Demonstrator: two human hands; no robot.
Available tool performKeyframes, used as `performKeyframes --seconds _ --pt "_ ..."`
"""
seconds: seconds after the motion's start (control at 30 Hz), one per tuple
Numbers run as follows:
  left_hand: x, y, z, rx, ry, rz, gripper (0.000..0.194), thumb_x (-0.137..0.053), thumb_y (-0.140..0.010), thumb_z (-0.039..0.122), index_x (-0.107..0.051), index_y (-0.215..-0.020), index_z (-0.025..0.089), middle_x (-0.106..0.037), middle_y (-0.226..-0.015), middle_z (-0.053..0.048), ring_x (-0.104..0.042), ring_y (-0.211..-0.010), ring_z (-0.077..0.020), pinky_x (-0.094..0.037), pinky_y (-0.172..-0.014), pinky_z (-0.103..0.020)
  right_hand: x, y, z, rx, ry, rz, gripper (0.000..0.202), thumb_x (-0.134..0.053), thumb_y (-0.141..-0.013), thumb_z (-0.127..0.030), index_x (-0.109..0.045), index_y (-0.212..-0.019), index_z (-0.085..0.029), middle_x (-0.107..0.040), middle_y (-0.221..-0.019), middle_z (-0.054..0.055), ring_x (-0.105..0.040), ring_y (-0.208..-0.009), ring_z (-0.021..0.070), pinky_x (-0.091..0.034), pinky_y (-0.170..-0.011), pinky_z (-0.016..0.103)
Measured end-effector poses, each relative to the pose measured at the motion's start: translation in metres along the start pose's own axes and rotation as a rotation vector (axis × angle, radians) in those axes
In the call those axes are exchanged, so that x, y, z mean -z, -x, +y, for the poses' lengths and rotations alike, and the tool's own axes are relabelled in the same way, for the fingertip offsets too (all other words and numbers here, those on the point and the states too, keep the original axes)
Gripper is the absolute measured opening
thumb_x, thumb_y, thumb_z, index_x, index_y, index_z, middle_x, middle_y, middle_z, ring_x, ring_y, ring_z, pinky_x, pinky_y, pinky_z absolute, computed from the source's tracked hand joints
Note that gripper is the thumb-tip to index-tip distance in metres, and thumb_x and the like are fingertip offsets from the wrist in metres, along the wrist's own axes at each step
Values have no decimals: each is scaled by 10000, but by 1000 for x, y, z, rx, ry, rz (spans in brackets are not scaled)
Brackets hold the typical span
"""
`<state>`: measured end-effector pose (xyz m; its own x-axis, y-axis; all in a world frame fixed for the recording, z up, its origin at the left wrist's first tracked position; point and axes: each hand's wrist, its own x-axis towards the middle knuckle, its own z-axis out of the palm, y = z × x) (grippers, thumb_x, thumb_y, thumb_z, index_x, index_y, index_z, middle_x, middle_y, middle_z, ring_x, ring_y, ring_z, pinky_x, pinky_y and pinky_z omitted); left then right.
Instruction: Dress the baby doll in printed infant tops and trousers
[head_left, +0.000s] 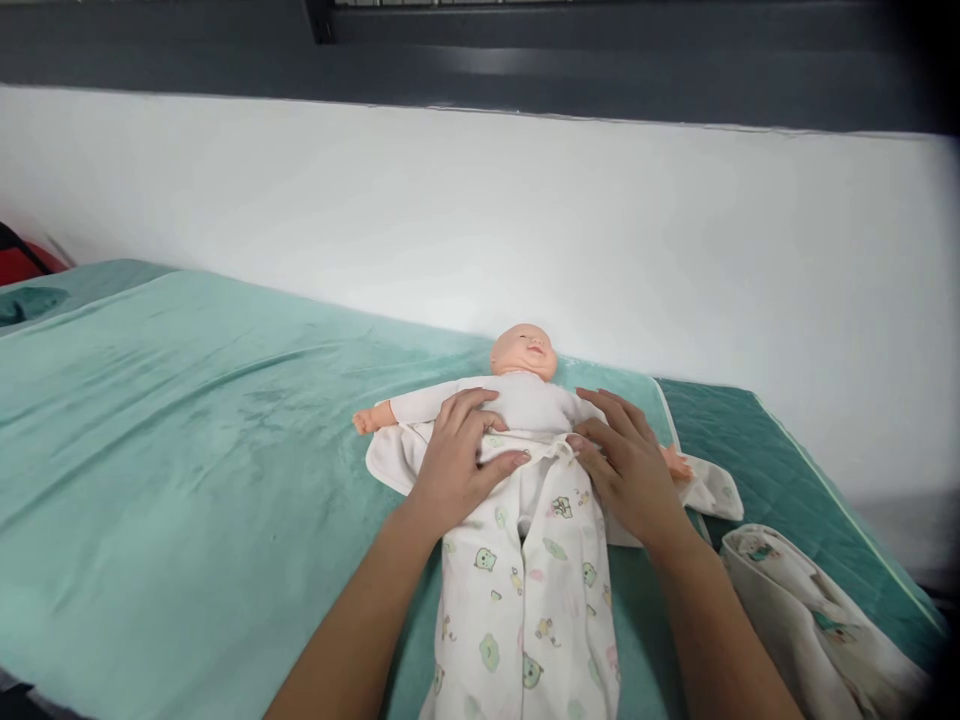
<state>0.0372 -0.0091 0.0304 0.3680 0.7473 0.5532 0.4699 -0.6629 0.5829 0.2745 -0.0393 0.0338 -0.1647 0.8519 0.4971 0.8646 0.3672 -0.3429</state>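
A baby doll (523, 352) lies on its back, its head toward the wall and its arms spread. Its chest and arms are in a plain white top (517, 400). White trousers or a garment with green and yellow animal prints (491, 610) cover its lower body. My left hand (465, 455) rests on the doll's waist at the left, fingers apart, thumb at the garment's upper edge. On the right side of the waist lies my right hand (626, 455), fingers spread, its fingertips by a small bunched fold. No grip on the cloth is plain.
A light green sheet (187, 450) covers the bed, with a darker quilted green cover (750, 430) at the right. Crumpled white printed cloth (817, 620) lies at the lower right. A white wall (450, 210) rises behind.
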Motion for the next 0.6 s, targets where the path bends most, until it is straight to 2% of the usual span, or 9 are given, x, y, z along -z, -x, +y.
performKeyframes --seconds 0.13,0.2,0.33,0.43,0.53,0.6 --pt "1 0 -1 -18 20 -38 423 -744 -754 494 -499 -988 241 -479 -1388 -99 -364 -1342 -287 -355 -1086 -508 0 -1 -6 -10 -33 32 173 -503 -949 -397 -584 -892 -255 -485 -1435 43 -382 -1340 316 -359 -1072 551" --pt "1 -1 1 -52 9 -28 421 -766 -737 475 -483 -938 237 -484 -1384 -102 -366 -1340 -300 -357 -1078 -525 0 -1 -12 -15 -88 59 137 -533 -933 -391 -573 -962 -263 -455 -1456 54 -397 -1329 313 -379 -1058 542" --pt "2 -2 9 -148 -50 -9 290 -732 -784 264 -446 -809 225 -545 -1308 -75 -414 -1282 -281 -390 -1030 -481 3 0 -25 -5 -192 48 232 -597 -903 -405 -541 -1096 -288 -397 -1496 68 -389 -1344 314 -395 -1049 527" --pt "1 0 12 -219 -121 -1 246 -666 -778 143 -432 -762 219 -625 -1128 -50 -495 -1130 -246 -426 -929 -417 4 -1 -31 74 -230 -20 253 -622 -891 -425 -535 -1087 -293 -399 -1494 64 -368 -1358 317 -376 -1063 524" --pt "-1 4 11 -287 -241 42 185 -615 -816 177 -446 -755 217 -626 -858 -35 -512 -879 -214 -420 -767 -380 3 -2 -33 127 -238 -37 259 -654 -869 -440 -522 -1020 -276 -400 -1493 62 -339 -1366 326 -356 -1067 519" --pt "-3 6 8 -332 -307 63 158 -582 -847 198 -457 -752 215 -590 -747 -24 -488 -784 -203 -390 -706 -365 2 -2 -34 145 -226 -38 236 -659 -865 -438 -517 -931 -261 -415 -1476 60 -345 -1346 330 -361 -1050 513"
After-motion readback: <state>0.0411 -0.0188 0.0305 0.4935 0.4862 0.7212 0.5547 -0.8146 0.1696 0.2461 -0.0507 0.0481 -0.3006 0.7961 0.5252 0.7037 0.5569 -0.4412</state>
